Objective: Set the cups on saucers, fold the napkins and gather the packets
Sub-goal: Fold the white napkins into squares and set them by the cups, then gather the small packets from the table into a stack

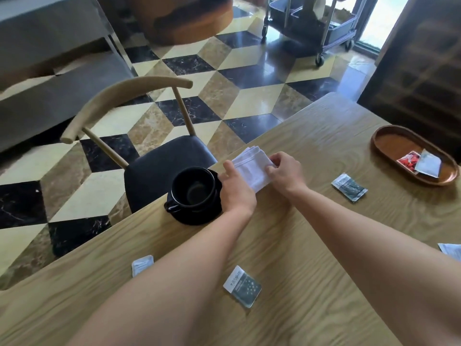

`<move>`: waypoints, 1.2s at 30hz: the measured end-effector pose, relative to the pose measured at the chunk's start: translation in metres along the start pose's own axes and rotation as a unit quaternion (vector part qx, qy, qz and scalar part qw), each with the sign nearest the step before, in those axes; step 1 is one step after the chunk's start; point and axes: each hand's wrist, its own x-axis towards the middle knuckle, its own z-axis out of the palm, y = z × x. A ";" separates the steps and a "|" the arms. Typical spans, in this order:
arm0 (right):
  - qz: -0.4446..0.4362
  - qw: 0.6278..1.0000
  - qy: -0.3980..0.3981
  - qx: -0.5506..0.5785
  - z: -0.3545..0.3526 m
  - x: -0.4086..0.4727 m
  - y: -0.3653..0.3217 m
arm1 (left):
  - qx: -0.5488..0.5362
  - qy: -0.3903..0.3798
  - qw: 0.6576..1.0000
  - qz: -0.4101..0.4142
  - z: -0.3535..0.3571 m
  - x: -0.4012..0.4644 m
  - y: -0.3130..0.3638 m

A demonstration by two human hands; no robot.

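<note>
A black cup stands on a black saucer near the table's far edge. Just right of it lies a folded white napkin. My left hand presses its near left side, and my right hand pinches its right edge. Packets lie loose on the wooden table: a dark one to the right, a dark one between my forearms, a white one at the left, another white one at the right edge. A brown oval tray holds a red packet and a white packet.
A wooden chair with a dark seat is tucked at the table's far edge behind the cup. Beyond it are a checkered tile floor, a wheeled metal cart at the back and a dark wooden cabinet at the right.
</note>
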 end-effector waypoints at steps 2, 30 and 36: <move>-0.011 0.998 -0.004 -0.065 0.007 0.001 0.003 | 0.032 -0.003 0.999 0.007 0.005 0.002 -0.002; -0.137 0.973 -0.056 -0.177 -0.020 -0.058 -0.049 | 0.077 -0.127 0.979 0.142 -0.065 -0.042 0.013; -0.106 0.989 -0.104 -0.007 0.029 -0.245 -0.046 | -0.095 0.003 0.995 -0.034 -0.127 -0.204 -0.117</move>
